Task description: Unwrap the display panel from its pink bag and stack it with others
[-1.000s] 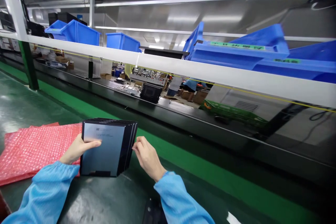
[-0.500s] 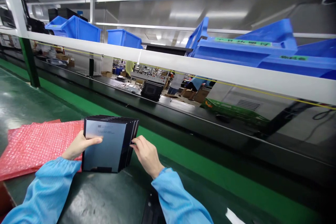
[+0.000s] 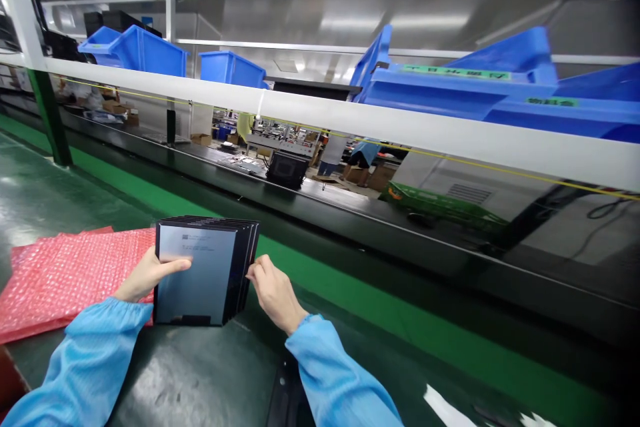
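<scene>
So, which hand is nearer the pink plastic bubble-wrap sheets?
Left. The left hand is beside the sheets, holding a stack of thin, black-edged rectangular panels; the right hand is farther away, at the stack's opposite edge.

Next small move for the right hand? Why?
Probably ease one edge of the panel stack apart from the others: the right hand has its fingertips at the staggered edges, while the left hand grips the stack, thumb across the front.

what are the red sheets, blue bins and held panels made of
Red sheets: likely plastic bubble wrap, shiny, with small raised dimples. Blue bins: probably moulded plastic, smooth and evenly coloured. Held panels: perhaps metal or glass; the front one's grey face looks smooth.
</scene>
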The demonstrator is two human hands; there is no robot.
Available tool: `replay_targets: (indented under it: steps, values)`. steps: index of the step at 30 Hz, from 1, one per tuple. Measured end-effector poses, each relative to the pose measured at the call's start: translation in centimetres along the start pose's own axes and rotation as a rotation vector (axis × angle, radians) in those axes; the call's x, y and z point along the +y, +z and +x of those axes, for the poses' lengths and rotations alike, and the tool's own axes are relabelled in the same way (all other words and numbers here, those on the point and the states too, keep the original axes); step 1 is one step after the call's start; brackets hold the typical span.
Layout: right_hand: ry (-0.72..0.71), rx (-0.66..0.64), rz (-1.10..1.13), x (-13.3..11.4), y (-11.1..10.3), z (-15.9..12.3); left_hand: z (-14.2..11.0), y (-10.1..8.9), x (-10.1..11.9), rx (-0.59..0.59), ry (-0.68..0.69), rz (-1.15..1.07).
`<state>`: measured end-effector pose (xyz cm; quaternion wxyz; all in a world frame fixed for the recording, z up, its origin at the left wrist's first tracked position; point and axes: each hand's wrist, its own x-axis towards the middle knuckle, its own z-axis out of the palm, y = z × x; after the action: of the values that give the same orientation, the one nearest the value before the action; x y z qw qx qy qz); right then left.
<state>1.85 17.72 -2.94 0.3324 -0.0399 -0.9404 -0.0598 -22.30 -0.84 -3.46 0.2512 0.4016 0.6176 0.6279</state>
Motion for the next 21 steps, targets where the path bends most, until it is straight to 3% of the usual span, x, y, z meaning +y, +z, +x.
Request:
replay_targets:
  steps: [7, 13, 21]
  values:
    - [-0.023, -0.031, 0.066, -0.6, -2.6, -1.4, -0.2, 0.1, 0.1, 0.009, 0.004, -0.001]
    - [0.029, 0.058, 0.053, -0.2, -1.0, 1.0, -0.3, 0.2, 0.3, 0.011, 0.003, -0.004]
    - [0.037, 0.101, 0.018, 0.1, -0.3, 0.4, 0.0, 0.3, -0.1, 0.018, 0.003, -0.021]
